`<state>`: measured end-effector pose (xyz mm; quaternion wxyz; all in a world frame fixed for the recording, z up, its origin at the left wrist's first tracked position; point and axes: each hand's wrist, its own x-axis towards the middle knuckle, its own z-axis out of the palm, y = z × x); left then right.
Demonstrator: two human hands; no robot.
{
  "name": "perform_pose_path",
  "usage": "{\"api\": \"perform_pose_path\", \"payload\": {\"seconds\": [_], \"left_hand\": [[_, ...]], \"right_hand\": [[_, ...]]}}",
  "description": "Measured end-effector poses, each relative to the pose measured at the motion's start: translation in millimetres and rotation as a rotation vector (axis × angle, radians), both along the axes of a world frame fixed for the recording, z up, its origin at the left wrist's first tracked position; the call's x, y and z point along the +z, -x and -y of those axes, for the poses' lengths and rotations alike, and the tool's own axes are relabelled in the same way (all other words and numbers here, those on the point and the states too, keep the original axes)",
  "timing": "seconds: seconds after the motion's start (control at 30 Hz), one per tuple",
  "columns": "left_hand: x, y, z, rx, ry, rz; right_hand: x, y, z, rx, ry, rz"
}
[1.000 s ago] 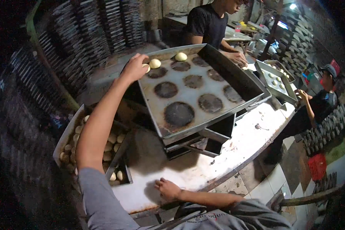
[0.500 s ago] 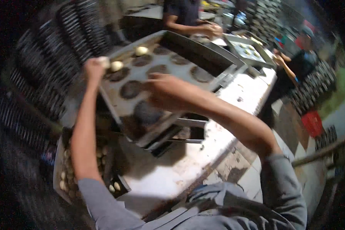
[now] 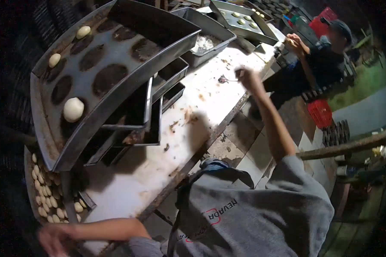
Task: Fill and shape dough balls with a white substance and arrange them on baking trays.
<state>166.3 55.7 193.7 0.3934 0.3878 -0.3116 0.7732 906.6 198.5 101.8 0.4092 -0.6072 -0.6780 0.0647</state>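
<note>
My left hand (image 3: pixel 55 237), blurred, is low at the left, just below a tray (image 3: pixel 38 147) crowded with pale dough balls (image 3: pixel 47 190); its fingers are too smeared to read. My right hand (image 3: pixel 246 76), also blurred, is raised over the white table (image 3: pixel 150 188), near a small dark thin object (image 3: pixel 223 79); whether it holds anything is unclear. At the upper left, a large metal baking tray (image 3: pixel 128 83) with dark round marks carries three spaced dough balls (image 3: pixel 73 109). It rests on stacked metal trays (image 3: pixel 171 96).
A deep metal pan (image 3: pixel 218 47) with white material and a tray of dough pieces (image 3: pixel 270 36) occupy the table's far end. A co-worker in a cap (image 3: pixel 324 58) is at the right, hands raised. A red crate (image 3: pixel 319 113) and a pole (image 3: pixel 339 150) lie beyond the table's edge.
A dough ball now rests in the large tray's near part. My left hand has dropped to the lower left; my right has moved right, beyond the trays. The view has turned.
</note>
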Motion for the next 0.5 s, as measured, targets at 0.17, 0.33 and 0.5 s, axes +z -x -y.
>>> {"api": "perform_pose_path", "payload": {"seconds": [0.17, 0.33, 0.5], "left_hand": [[-162.3, -173.0, 46.5, -0.795, -0.038, -0.08], [-180.0, -371.8, 77.0, -0.369, 1.054, -0.054], [-171.1, -461.5, 45.9, -0.474, 1.345, -0.158]], "right_hand": [[-103.8, 3.0, 31.5, -0.238, 0.299, 0.292], [-111.6, 35.9, 16.6, 0.143, 0.219, 0.052], [-103.4, 15.6, -28.2, 0.211, 0.235, 0.154]]}}
